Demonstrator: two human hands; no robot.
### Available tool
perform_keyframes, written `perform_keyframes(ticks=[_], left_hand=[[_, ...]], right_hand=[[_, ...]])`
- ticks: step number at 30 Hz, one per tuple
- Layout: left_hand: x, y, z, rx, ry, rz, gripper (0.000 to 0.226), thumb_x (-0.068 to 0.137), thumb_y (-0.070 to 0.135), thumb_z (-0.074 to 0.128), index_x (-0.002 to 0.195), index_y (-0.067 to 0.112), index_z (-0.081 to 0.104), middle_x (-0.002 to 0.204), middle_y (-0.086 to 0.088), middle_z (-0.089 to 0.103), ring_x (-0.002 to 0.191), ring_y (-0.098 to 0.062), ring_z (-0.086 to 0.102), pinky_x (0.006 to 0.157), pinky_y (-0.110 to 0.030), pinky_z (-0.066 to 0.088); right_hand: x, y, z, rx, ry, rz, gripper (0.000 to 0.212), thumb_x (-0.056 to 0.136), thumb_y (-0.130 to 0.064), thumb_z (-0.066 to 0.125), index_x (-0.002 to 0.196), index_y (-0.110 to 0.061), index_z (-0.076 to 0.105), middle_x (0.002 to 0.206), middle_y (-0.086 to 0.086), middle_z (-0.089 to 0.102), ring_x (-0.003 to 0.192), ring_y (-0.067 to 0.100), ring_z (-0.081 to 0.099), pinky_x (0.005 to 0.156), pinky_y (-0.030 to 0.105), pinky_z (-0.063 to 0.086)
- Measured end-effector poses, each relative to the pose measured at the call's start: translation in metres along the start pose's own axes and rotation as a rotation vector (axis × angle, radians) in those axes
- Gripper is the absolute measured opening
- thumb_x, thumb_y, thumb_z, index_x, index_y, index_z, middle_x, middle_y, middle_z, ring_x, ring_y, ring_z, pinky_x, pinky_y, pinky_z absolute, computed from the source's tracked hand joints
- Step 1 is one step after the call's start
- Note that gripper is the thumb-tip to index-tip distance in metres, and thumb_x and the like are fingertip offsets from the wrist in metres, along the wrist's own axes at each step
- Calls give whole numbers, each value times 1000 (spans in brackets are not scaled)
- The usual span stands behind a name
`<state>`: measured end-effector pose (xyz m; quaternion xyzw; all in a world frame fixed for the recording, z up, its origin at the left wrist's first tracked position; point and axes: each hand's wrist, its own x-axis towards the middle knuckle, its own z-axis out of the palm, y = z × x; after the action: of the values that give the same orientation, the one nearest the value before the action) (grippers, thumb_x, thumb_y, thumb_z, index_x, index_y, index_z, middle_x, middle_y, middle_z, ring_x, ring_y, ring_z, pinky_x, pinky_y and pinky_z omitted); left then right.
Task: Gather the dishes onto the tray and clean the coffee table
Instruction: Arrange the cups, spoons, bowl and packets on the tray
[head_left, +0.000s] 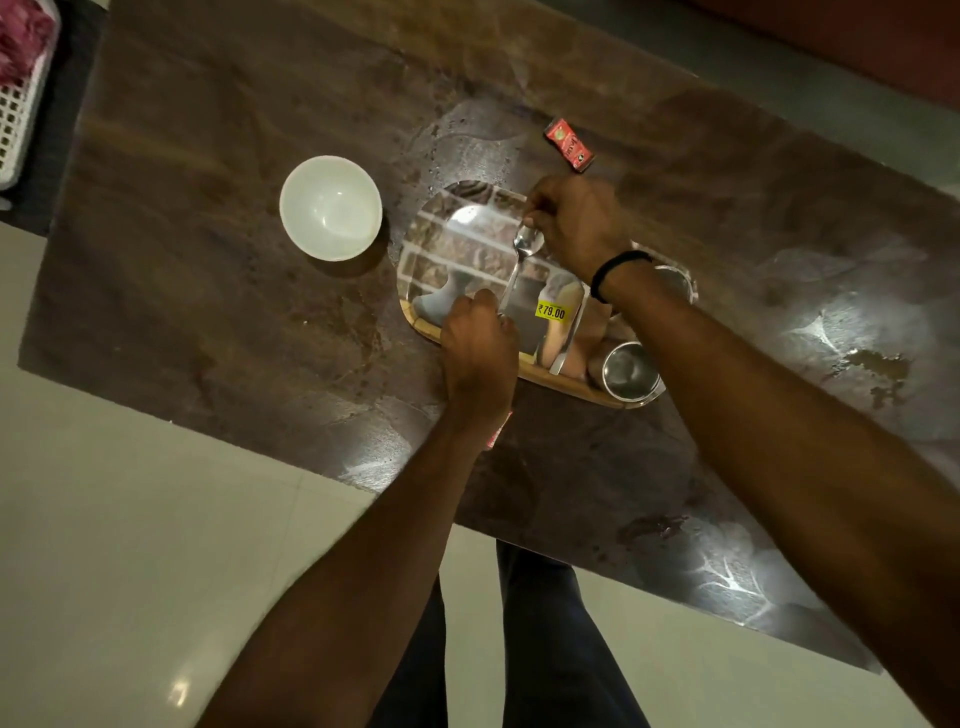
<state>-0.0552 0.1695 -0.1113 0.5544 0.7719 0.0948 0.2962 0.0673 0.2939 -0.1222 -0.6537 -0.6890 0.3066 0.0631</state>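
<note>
A picture-printed tray (431, 325) with a wooden rim and a yellow price sticker lies mid-table. A steel spoon (525, 244) slants over it. My left hand (478, 353) is closed at the spoon's handle end, by the tray's near rim. My right hand (576, 223) has its fingers pinched at the tip of the spoon's bowl. A steel cup (629, 371) stands on the tray's near right corner, and another utensil (562, 356) lies beside it. A second steel cup (678, 283) shows partly behind my right forearm. An empty white bowl (331, 208) sits on the table left of the tray.
A red sachet (569, 144) lies on the brown coffee table (208, 312) beyond the tray. Another red scrap (498, 431) peeks from under my left wrist. Wet smears and crumbs (878, 366) mark the right side. A white basket (15, 114) stands off the far left corner.
</note>
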Motion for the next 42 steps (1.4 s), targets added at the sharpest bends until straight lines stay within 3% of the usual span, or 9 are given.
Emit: perform_keyframes(ticks=[5, 11, 15, 21, 25, 30, 32, 37, 42], left_hand=[[2, -4, 4, -29, 6, -26, 9, 87, 12, 59, 92, 7, 64, 89, -12, 66, 80, -27, 63, 67, -40, 50], [-8, -7, -1, -75, -2, -64, 13, 91, 15, 59, 100, 7, 64, 95, -11, 63, 86, -25, 59, 66, -32, 42], [-21, -12, -7, -118, 23, -67, 18, 95, 29, 61, 101, 12, 65, 93, -4, 61, 85, -16, 54, 70, -24, 36], [-37, -27, -4, -153, 4, -50, 21, 94, 40, 61, 100, 20, 66, 92, 2, 67, 86, -15, 63, 77, -37, 53], [-40, -18, -13, -186, 15, -25, 16, 94, 29, 62, 101, 16, 68, 94, -1, 68, 89, -16, 62, 77, -31, 51], [8, -3, -35, -213, 108, 196, 24, 93, 20, 60, 115, 11, 67, 102, -9, 65, 95, -21, 61, 80, -35, 52], [27, 5, -40, -150, 126, 300, 34, 93, 25, 62, 125, 15, 64, 112, -11, 62, 105, -22, 58, 87, -28, 45], [66, 32, -46, 189, 75, 528, 43, 85, 36, 72, 127, 33, 63, 109, -10, 53, 103, -26, 49, 81, -31, 40], [80, 29, -25, 457, -3, 688, 26, 89, 42, 62, 113, 37, 70, 101, -7, 55, 99, -29, 50, 80, -39, 39]], right_hand=[[-2, 3, 15, 4, 74, -44, 14, 85, -12, 61, 90, -13, 74, 92, 10, 72, 85, 25, 66, 69, 28, 43], [-6, 4, 8, 24, 76, -14, 26, 89, -17, 61, 113, -12, 70, 114, 17, 63, 104, 28, 59, 86, 27, 43], [10, 10, -11, 8, 170, 71, 28, 95, -22, 58, 117, -7, 67, 111, 17, 68, 101, 30, 64, 78, 27, 39], [40, 31, -15, -129, 152, 219, 38, 91, -36, 63, 119, -9, 63, 123, 19, 60, 117, 33, 53, 93, 33, 37], [45, 33, -16, -182, 113, 167, 34, 94, -30, 59, 117, -6, 62, 123, 20, 61, 116, 34, 54, 93, 35, 38], [37, 25, -28, -148, 139, 85, 30, 88, -32, 60, 99, -5, 69, 103, 19, 69, 99, 34, 62, 81, 36, 43], [11, 27, -33, -161, 129, 27, 34, 85, -42, 60, 94, -11, 71, 92, 14, 70, 93, 33, 62, 84, 36, 42], [-55, 15, -29, -296, 34, 35, 32, 88, -50, 62, 111, -29, 69, 110, 2, 65, 113, 31, 48, 88, 40, 33], [-73, 9, -12, -390, 33, 31, 29, 93, -47, 55, 108, -28, 72, 112, 4, 65, 113, 33, 46, 86, 42, 29]])
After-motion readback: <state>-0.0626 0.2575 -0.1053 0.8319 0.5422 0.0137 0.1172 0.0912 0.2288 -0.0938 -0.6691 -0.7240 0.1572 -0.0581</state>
